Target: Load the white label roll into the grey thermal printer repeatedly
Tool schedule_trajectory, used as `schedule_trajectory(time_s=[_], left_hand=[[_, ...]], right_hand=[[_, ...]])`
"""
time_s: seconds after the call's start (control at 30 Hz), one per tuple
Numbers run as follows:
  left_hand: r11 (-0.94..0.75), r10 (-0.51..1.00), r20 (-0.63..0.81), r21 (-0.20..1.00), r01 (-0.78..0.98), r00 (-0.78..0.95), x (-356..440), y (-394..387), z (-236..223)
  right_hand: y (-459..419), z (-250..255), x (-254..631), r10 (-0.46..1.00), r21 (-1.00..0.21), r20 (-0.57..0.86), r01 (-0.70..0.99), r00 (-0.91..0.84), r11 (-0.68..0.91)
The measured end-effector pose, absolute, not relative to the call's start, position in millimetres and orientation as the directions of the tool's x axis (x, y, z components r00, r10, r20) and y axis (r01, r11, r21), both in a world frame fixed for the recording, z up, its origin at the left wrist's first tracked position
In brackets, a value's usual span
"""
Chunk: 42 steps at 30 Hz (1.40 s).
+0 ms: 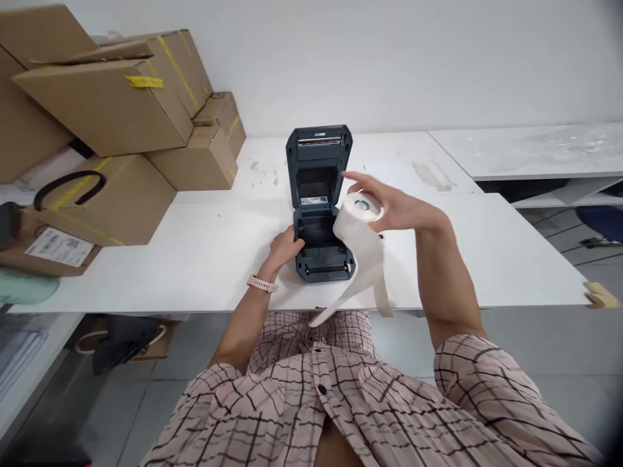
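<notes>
A dark grey label printer (318, 214) sits on the white table (204, 259) with its lid swung up and its inner bay showing. My left hand (285, 250) rests on the printer's left side, fingers curled against the edge. My right hand (384, 204) holds a white paper roll (357, 217) just right of the open bay, tilted so its core faces up. A loose strip of paper (363, 285) trails from the roll down over the table's front edge.
Several cardboard boxes (121, 110) are stacked at the table's back left, with a brown bag with a black handle (53, 227) in front of them. A second white table (535, 152) stands at the right. Bags (121, 337) lie on the floor under the table.
</notes>
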<state>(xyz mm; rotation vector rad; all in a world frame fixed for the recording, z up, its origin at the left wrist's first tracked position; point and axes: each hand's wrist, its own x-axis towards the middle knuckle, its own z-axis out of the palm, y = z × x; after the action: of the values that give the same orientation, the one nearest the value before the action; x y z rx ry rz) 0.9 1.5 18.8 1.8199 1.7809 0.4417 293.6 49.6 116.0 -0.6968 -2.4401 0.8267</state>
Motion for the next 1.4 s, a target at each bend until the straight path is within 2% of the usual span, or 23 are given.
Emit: schedule_trajectory(time_s=[0.17,0.47,0.57,0.67,0.73,0.93,1.0,1.07,1.13,1.2,1.27,1.33,1.4], left_hand=[[0.069,0.985,-0.169,0.610,0.789,0.044,2.5,0.4,21.1],[0.083,0.984,-0.175,0.618,0.781,0.034,1.0,-0.6,19.8],[0.090,0.982,-0.184,0.625,0.775,0.035,1.6,-1.6,21.8],[0.078,0.986,-0.165,0.617,0.783,0.032,2.2,-1.5,22.0],[0.075,0.987,-0.156,0.615,0.785,0.028,2.2,-1.0,20.9],[0.068,0.991,-0.135,0.633,0.771,0.024,1.7,-0.9,16.5],[0.066,0.991,-0.132,0.643,0.763,0.026,1.4,-1.7,15.1],[0.056,0.991,-0.126,0.662,0.747,0.038,0.7,-2.6,13.6],[0.038,0.992,-0.111,0.685,0.728,0.053,-0.2,-3.0,12.1],[0.028,0.994,-0.098,0.694,0.719,0.056,-0.8,-3.0,10.8],[0.036,0.994,-0.099,0.690,0.723,0.045,-0.8,-2.8,10.0],[0.054,0.993,-0.111,0.691,0.721,0.032,-0.2,-2.6,9.7],[0.067,0.993,-0.120,0.703,0.708,0.025,0.5,-2.6,9.5]], right_hand=[[68.7,87.5,330.6,0.819,-0.697,0.308,0.472,-0.484,0.540],[111.5,-5.1,304.0,0.928,-0.767,0.209,0.537,-0.309,0.352],[102.6,-15.3,315.8,0.954,-0.850,0.165,0.455,-0.249,0.265],[79.3,-21.3,346.2,0.977,-0.959,0.114,0.239,-0.178,0.156],[58.4,-28.5,365.6,0.984,-0.983,0.063,0.161,-0.169,0.091],[10.6,-43.1,366.1,0.964,-0.977,-0.088,0.211,-0.251,-0.034],[4.3,-25.2,354.7,0.955,-0.982,-0.065,0.188,-0.289,-0.011],[1.7,6.4,340.2,0.928,-0.982,0.047,0.154,-0.370,0.111],[3.6,42.0,319.4,0.853,-0.937,0.211,0.152,-0.477,0.316],[11.0,69.4,290.0,0.756,-0.833,0.298,0.227,-0.583,0.504],[23.0,80.9,254.6,0.699,-0.668,0.246,0.405,-0.672,0.624],[35.8,77.2,219.8,0.701,-0.417,0.104,0.609,-0.706,0.675],[45.6,65.4,192.7,0.723,-0.172,-0.025,0.716,-0.690,0.677]])
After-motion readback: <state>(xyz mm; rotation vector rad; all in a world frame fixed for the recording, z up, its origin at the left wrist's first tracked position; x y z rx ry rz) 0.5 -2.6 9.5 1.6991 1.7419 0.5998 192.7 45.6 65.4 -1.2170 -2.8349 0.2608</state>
